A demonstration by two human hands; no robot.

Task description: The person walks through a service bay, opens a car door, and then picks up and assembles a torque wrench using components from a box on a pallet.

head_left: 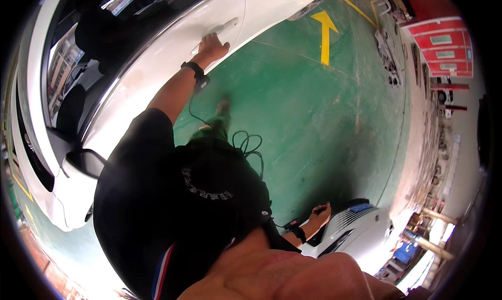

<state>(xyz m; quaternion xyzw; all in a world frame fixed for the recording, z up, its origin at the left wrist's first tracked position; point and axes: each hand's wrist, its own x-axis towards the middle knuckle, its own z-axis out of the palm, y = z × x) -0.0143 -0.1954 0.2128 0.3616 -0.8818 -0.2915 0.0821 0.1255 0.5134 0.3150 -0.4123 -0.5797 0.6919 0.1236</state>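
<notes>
At the upper left stands a white car whose side door (pixel 172 49) faces me. My left hand (pixel 212 48) reaches out to it with fingers curled over the door handle (pixel 230 24); part of the handle lies hidden under them. Around that wrist is a black band (pixel 198 74) with a small box and a thin cable. My right hand (pixel 320 214) hangs low at my other side, fingers loosely bent and apart, with nothing visible in it. It is nearest to the front of another light-coloured car (pixel 350 229). A second black band (pixel 295 229) circles the right wrist.
A looped black cable (pixel 251 143) hangs beside my waist. The green floor (pixel 293 101) bears a yellow arrow (pixel 326 33). The white car's wing mirror (pixel 86 163) juts out at left. At right stand red panels (pixel 444 52) and cluttered items along the wall.
</notes>
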